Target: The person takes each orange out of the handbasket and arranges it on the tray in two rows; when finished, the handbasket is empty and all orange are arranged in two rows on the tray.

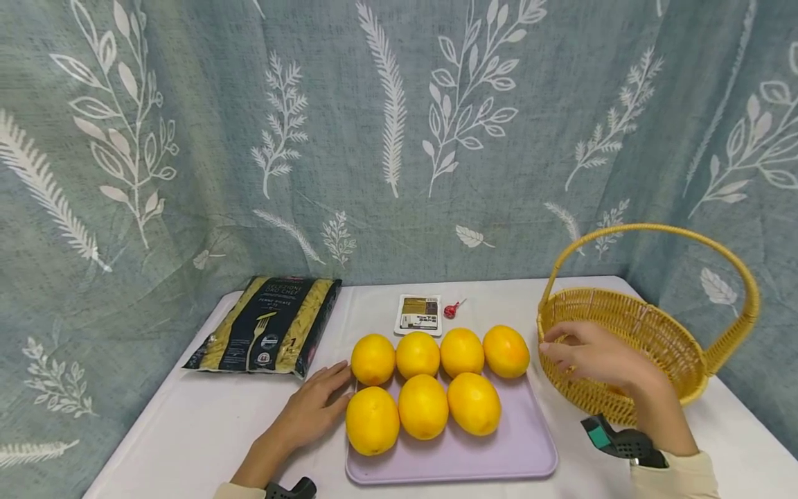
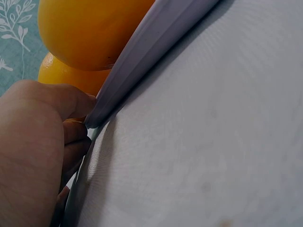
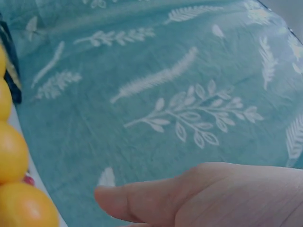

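Observation:
On a lilac tray (image 1: 455,461) sit several oranges (image 1: 424,407) in two rows, the back row longer than the front. My left hand (image 1: 314,405) rests along the tray's left edge with its fingers reaching forward. In the left wrist view the thumb (image 2: 78,100) touches the outside of the tray rim (image 2: 113,87), close below the oranges. My right hand (image 1: 595,352) hovers at the left side of a yellow wicker basket (image 1: 648,319), fingers loosely bent, nothing visible in them. Inside the basket, a bit of orange colour shows behind the wrist.
A bag of penne pasta (image 1: 264,326) lies at the back left. Behind the tray are a small flat packet (image 1: 419,314) and a red lollipop (image 1: 451,310). The basket's tall handle (image 1: 661,227) arches up at the right. A patterned curtain (image 1: 399,138) hangs behind the white table.

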`<state>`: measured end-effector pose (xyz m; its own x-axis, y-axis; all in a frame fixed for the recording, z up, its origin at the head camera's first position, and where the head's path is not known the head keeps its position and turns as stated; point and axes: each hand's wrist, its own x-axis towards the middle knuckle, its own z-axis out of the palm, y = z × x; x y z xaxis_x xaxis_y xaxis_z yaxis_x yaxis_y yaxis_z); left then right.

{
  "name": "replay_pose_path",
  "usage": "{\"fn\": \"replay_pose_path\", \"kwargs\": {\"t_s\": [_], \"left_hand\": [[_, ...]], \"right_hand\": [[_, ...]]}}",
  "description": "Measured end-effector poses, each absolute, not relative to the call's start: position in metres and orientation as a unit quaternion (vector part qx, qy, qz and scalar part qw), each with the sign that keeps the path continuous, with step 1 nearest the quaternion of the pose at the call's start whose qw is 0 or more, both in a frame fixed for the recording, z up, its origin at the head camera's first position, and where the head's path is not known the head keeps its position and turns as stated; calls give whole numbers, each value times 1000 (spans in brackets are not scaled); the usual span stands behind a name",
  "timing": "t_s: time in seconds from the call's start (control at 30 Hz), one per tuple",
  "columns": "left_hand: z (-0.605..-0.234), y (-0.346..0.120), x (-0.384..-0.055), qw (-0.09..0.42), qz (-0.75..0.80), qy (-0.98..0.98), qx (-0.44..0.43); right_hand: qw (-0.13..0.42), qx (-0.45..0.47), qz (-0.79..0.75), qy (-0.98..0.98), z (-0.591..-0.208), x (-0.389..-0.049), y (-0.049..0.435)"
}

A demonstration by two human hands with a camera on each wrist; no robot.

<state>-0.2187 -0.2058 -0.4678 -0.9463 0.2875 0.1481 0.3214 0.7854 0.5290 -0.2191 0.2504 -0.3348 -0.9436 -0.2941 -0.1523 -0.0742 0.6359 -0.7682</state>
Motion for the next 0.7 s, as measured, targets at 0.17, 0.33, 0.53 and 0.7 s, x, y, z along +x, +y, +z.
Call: {"fn": "replay_pose_path", "kwargs": {"t_s": [0.17, 0.33, 0.53, 0.7], "left_hand": [[-468, -205, -218, 32, -288, -944, -161], [-468, -204, -218, 31, -285, -945, -160], [-466, -204, -217, 30, -286, -945, -156], [-467, -204, -217, 33, -284, -945, -158]], "right_hand": [[102, -95, -402, 905, -335, -219, 271], [64, -82, -379, 920, -334, -218, 289], [38, -74, -361, 929, -333, -217, 300], [22, -72, -335, 939, -334, -217, 311]]}}
